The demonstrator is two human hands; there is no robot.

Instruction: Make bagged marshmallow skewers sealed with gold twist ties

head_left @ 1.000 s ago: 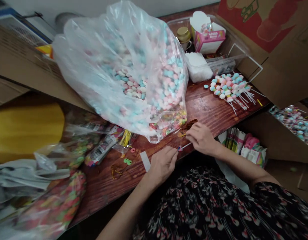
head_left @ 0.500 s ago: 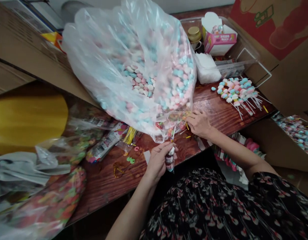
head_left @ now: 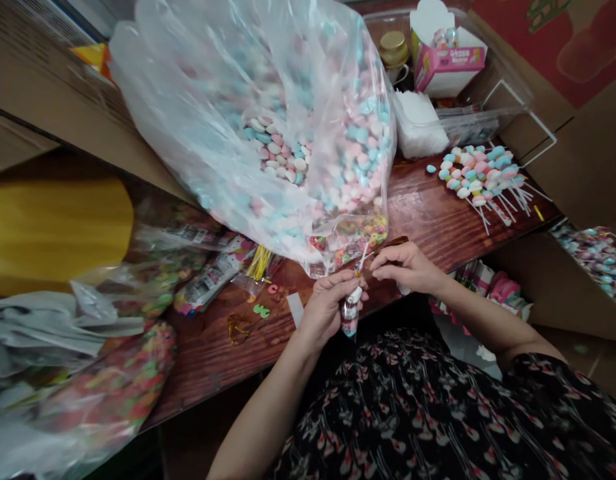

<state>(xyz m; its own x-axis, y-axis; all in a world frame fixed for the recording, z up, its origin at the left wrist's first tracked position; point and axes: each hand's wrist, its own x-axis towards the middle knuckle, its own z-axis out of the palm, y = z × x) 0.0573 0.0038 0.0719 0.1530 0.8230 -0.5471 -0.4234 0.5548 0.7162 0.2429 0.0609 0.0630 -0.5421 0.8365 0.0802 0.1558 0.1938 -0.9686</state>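
Mid-frame, the left hand (head_left: pixel 327 305) grips a wrapped candy (head_left: pixel 350 315). The right hand (head_left: pixel 406 265) curls just beside it; I can't tell if it's holding anything.

Left hand (head_left: pixel 329 305): holds wrapped candy (head_left: pixel 351 311), below centre
Right hand (head_left: pixel 409 267): beside its white stick (head_left: pixel 365 255)
Clear bag (head_left: pixel 273 87): upper centre

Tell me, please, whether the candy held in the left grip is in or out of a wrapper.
In one: clear, shiny film surrounds the candy below the left grip, and a white stick pokes out above.
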